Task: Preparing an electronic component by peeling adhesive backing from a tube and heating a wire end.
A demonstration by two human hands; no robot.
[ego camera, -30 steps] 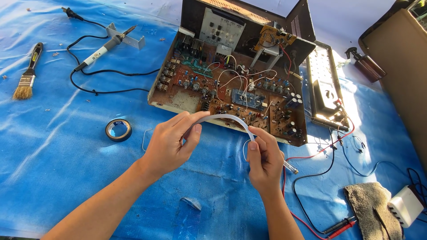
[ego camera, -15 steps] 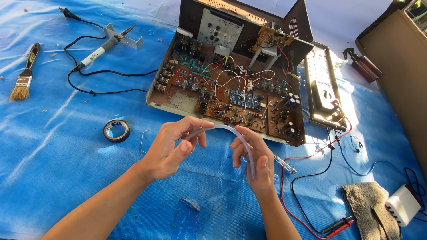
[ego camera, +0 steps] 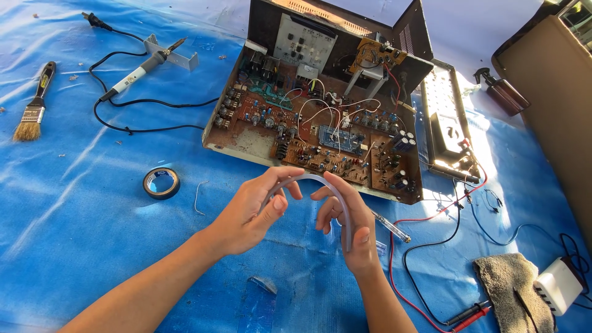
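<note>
Two hands hold a clear tube (ego camera: 336, 194) above a blue tarp (ego camera: 74, 246), just in front of an open brown circuit board (ego camera: 320, 139). The tube arches left to right, then bends down toward the viewer. The left hand (ego camera: 253, 213) pinches its left end between thumb and fingers; the right hand (ego camera: 348, 225) closes its grip around the downward end. A black tape roll (ego camera: 161, 183) lies left of the hands, a paintbrush (ego camera: 34, 105) far left.

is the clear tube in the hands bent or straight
Bent: the clear tube arches from the left hand over to the right hand.
</note>
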